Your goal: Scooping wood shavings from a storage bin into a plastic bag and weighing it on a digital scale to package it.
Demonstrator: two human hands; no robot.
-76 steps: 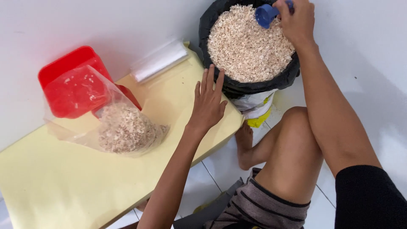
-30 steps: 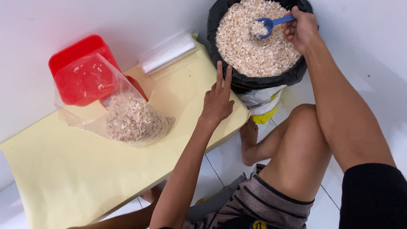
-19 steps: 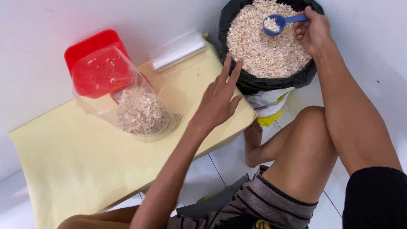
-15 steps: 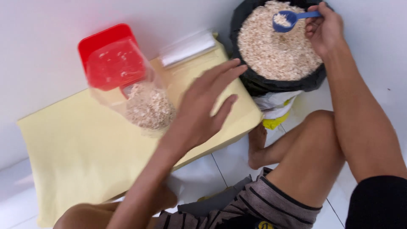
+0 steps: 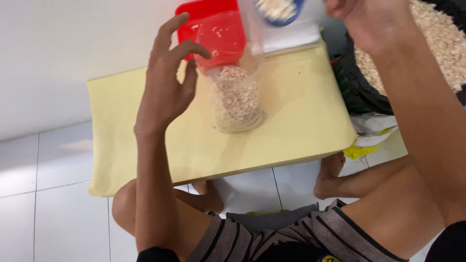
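Clear plastic bag of pale flakes blurs behind the spread, empty left hand, while the right hand, cropped, grips a blue scoop.

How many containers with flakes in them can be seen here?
3: a clear plastic bag on the yellow table, a blue scoop above it, a black-lined bin at right.

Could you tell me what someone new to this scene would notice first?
Most striking is the clear bag of pale flakes standing on the yellow table, with the left hand open at its rim. Above the bag's mouth, at the top edge, the right hand holds a blue scoop heaped with flakes. Behind the bag sits a red box, and at far right a black sack of the same flakes.
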